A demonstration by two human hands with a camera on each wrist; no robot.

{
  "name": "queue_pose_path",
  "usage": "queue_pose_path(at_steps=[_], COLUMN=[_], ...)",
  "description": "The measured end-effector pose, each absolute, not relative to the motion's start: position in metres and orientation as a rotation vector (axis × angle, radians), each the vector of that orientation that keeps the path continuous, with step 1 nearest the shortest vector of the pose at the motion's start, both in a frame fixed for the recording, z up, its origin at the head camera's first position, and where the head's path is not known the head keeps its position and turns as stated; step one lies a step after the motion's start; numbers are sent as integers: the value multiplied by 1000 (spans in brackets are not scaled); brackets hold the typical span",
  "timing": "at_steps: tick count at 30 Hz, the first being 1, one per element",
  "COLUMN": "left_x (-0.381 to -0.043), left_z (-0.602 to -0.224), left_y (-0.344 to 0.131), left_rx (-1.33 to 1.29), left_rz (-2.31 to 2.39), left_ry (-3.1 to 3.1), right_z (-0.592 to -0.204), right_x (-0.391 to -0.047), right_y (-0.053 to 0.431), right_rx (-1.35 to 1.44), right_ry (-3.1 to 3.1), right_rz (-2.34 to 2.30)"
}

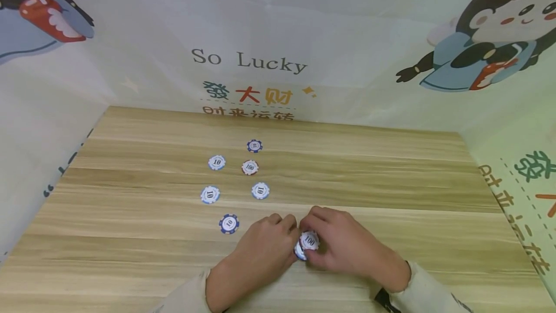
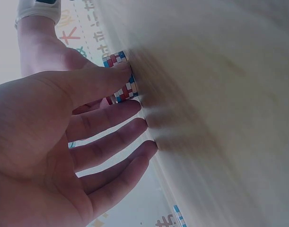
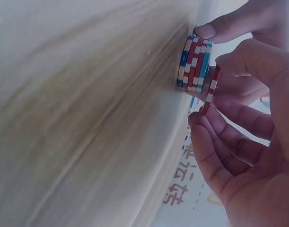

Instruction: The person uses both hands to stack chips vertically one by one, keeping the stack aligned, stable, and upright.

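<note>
A short stack of poker chips (image 3: 195, 64), with blue, red and light-blue edges, stands on the wooden table. My left hand (image 1: 262, 243) grips its sides between thumb and forefinger, the other fingers extended with their tips at the tabletop. Just above the stack, my right hand (image 1: 343, 243) pinches a single red-and-white poker chip (image 3: 211, 90) by its edge. That chip is tilted, and the head view shows "100" on its face. From above, the chip and fingers cover most of the stack.
Several loose chips lie flat to the left and beyond my hands, among them a dark-blue chip (image 1: 229, 224), a light-blue chip (image 1: 260, 191) and a red chip (image 1: 250, 167). A printed cloth wall (image 1: 360, 95) encloses the table (image 1: 391, 168) at the back and sides.
</note>
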State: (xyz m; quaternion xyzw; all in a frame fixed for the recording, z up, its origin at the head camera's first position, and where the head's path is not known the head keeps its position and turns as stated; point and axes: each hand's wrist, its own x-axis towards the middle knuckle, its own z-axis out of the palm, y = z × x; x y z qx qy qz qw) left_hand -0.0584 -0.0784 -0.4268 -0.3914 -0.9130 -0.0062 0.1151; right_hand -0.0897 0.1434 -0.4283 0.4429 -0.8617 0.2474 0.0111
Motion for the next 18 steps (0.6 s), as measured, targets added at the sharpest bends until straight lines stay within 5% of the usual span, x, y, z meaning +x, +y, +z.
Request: queue_pose_path(at_steps=[18], left_x=[-58], left_z=[-427], left_y=[-80], left_rx=[-1153], left_rz=[-38], left_ry=[-2685], right_z=[-429], right_x=[-82], right_y=[140], right_rx=[1381], right_ry=[-2664], right_rz=[777])
